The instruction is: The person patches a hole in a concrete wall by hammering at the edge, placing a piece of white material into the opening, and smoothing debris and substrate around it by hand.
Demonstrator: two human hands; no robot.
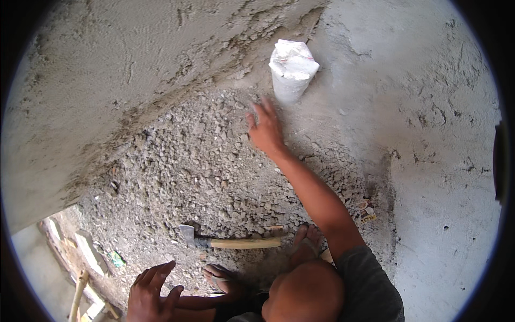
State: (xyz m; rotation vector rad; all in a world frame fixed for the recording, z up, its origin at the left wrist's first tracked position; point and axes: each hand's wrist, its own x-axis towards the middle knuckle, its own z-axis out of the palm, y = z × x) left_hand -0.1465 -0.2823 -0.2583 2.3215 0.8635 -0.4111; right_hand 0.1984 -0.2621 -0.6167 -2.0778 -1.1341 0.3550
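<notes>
My right hand (265,129) reaches far out over loose gravel (188,155), its fingers stretched and slightly blurred, nothing in them. Just beyond its fingertips stands a white upright cylinder (289,88) in the corner, its top covered by a crumpled white sheet or bag. Low on the left, my left hand (152,294) is raised with thumb and fingers apart, holding nothing. Between my feet and the gravel lies a hatchet-like tool (244,243) with a dark metal head to the left and a wooden handle to the right. Neither hand touches it.
A rough plastered wall (107,80) rises on the left, another grey wall (440,188) on the right. My sandalled feet (219,276) are on the gravel. At lower left are pale blocks (91,252), a wooden stick (78,295) and a green wrapper (116,259). A torn scrap (367,213) lies at right.
</notes>
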